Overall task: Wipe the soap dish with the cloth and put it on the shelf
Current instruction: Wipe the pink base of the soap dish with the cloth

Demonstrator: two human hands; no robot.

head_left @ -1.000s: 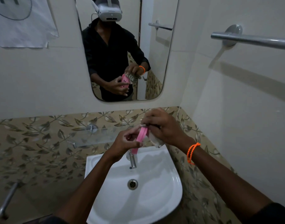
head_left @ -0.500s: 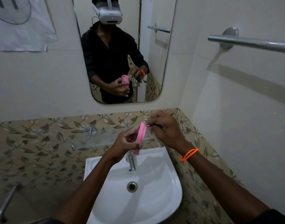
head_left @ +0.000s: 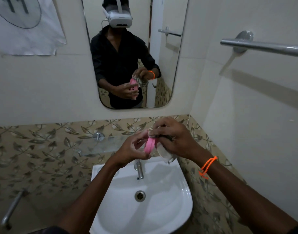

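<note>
The pink soap dish (head_left: 149,146) stands on edge above the sink, held by my left hand (head_left: 131,149) with fingers curled round it. My right hand (head_left: 173,139) grips a pale patterned cloth (head_left: 164,153) and presses it against the dish's right face. Part of the cloth hangs below my fingers. A glass shelf (head_left: 101,145) runs along the patterned tiles just behind and left of my hands. The mirror (head_left: 163,65) shows the dish's holed face and the cloth from the far side.
A white sink (head_left: 170,208) with a chrome tap (head_left: 139,169) lies below my hands. A metal towel bar (head_left: 263,47) juts from the right wall. A paper sheet (head_left: 26,26) hangs at the upper left, and a metal handle (head_left: 11,210) sits low left.
My right hand with the cloth has shifted slightly down over the dish's face. The dish stays on edge in my left hand. The view has dropped a little.
</note>
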